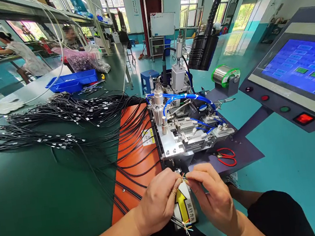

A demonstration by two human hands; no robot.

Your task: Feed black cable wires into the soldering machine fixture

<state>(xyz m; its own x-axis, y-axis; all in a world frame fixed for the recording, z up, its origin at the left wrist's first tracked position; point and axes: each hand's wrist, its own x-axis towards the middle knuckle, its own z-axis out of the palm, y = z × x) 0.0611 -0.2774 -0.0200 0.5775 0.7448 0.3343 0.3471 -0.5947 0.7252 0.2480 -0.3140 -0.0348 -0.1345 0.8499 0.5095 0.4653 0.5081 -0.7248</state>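
My left hand (162, 194) is closed in a pinch near the front end of a metal machine (187, 129). Facing it, my right hand (211, 193) pinches too, fingertips almost touching the left ones. Between them show the thin coloured wires (183, 176) at a cable's end; my fingers cover most of them. Below my left hand, other black cables end in bare, fanned-out coloured wires (187, 227). Behind my hands is a white label with a yellow arrow (182, 206). Several black cables (135, 171) run across an orange plate (137, 151) towards the machine.
Bundles of black cables (67, 110) lie on the green table (39, 186), with a blue tray (78, 80) behind. Red-handled cutters (226, 157) rest right of the machine. A solder spool (225, 75) and a control screen (303, 69) stand at right. Two people sit further back.
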